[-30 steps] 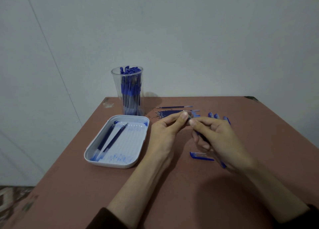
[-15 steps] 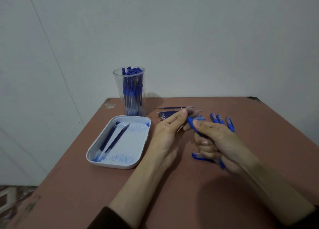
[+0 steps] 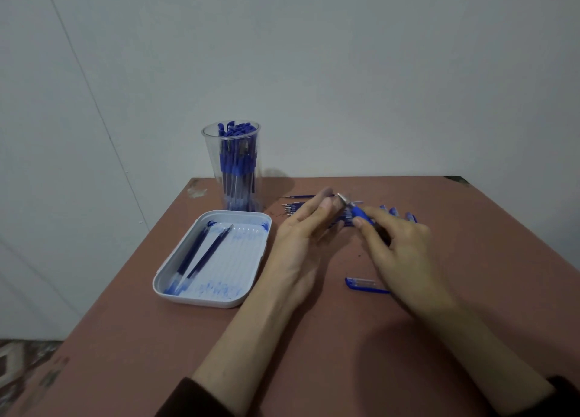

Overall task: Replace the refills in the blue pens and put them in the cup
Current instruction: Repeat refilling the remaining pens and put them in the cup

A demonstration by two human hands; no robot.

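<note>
Right hand [image 3: 398, 247] grips one pen [image 3: 361, 213] over the table [image 3: 314, 338]. Left hand [image 3: 301, 240] is open, fingers straight beside the pen's tip. One cup [image 3: 209, 159] holds many pens. Two refills [image 3: 205, 256] lie in one tray [image 3: 201, 300], and one cap [image 3: 364, 284] rests near the right hand.

The person is wearing a dark long-sleeved top, and only its ends are showing at the bottom edge of the view. The left sleeve [image 3: 194, 399] is looking dark brown, with a soft, plain cuff lying across the forearm. The right sleeve [image 3: 565, 396] is showing as a smaller dark patch in the corner, its weave too dim to tell. Both forearms are running bare from the cuffs to the left hand [image 3: 298, 247] and the right hand [image 3: 405, 253], whose fingernails are looking short.
</note>
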